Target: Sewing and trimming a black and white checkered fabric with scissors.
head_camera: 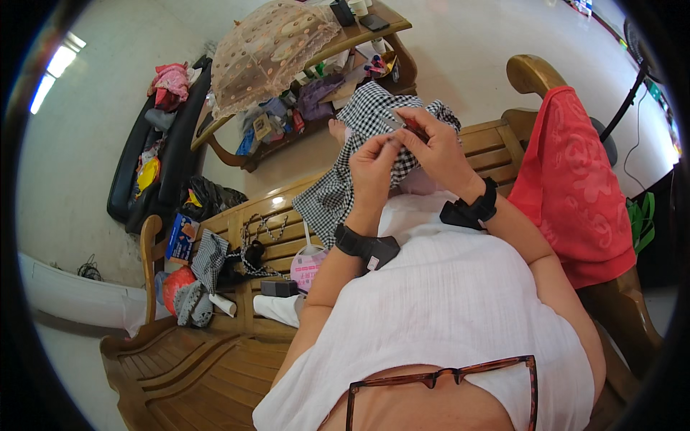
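Observation:
Black-and-white gingham cloth (329, 202) lies bunched over the lap and knees, below both hands. My left hand (374, 161) has its thumb and index finger pinched together at the fingertips; something small and dark shows there, too small to name. Close against it, my right hand (431, 134) holds a small metal-bladed tool (395, 119), perhaps scissors or thread snips, with a dark red part inside the palm. The blade points up and to the left, above the left fingertips. Both wrists wear black straps with small black boxes.
I sit on a slatted wooden bench (215, 345). A red towel (577, 194) hangs over its right armrest. Left on the seat are a round pink fan (308, 269), a black box (279, 289), braided cord (249, 258) and a blue box (182, 237). A cluttered table (323, 54) stands ahead.

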Motion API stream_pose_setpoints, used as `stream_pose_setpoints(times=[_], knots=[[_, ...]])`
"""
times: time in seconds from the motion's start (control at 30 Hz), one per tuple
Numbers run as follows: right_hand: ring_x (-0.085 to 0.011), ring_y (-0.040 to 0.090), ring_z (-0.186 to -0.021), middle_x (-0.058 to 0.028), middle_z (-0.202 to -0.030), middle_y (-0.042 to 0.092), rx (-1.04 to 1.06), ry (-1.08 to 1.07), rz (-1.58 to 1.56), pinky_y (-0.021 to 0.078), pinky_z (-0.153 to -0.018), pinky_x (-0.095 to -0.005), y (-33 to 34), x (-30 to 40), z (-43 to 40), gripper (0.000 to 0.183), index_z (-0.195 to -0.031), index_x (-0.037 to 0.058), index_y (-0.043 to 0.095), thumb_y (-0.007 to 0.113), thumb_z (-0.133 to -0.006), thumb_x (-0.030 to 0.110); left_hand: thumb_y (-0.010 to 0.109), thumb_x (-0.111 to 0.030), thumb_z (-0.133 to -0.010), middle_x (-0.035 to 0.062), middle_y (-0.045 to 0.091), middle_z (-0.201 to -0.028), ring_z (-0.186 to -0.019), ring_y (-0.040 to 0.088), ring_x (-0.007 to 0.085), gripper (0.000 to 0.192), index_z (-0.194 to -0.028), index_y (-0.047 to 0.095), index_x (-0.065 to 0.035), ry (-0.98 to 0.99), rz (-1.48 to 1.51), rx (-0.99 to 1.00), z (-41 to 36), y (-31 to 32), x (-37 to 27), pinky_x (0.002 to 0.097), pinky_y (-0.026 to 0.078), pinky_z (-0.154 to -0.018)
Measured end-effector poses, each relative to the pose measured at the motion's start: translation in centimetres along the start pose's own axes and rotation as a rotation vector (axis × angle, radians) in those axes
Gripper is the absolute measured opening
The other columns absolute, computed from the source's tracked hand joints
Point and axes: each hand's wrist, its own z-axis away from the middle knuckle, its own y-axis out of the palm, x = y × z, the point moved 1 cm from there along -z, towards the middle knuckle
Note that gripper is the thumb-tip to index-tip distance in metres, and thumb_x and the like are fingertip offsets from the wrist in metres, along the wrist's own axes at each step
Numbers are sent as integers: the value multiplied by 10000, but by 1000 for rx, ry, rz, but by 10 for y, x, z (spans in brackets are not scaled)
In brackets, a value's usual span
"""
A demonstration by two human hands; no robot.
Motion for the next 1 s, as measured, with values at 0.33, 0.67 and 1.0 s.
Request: stream_pose_setpoints(times=[0.33,0.67,1.0], knots=[[-164,572,-740,-105,-878,607,54,31,-15,458,-676,-255,0,-6,7,285,-1047,32,572,612,-788,147,524,-60,-842,38,622,-887,-801,586,117,109,-923,593,-37,-178,527,5,-12,-15,1,243,476,-722],[-127,553,-768,-77,-893,611,80,18,26,442,-699,-237,2,-7,5,282,-1065,25,559,598,-797,104,504,-102,-865,70,614,-934,-856,597,159,154,-982,558,-19,-273,514,45,-12,-21,10,283,488,-756],[-240,605,-801,-142,-907,614,94,14,67,470,-696,-287,-2,-5,3,284,-1043,24,564,593,-796,160,512,-113,-860,85,608,-969,-866,599,184,191,-1020,542,-14,-300,568,11,-11,-18,6,310,488,-775]])
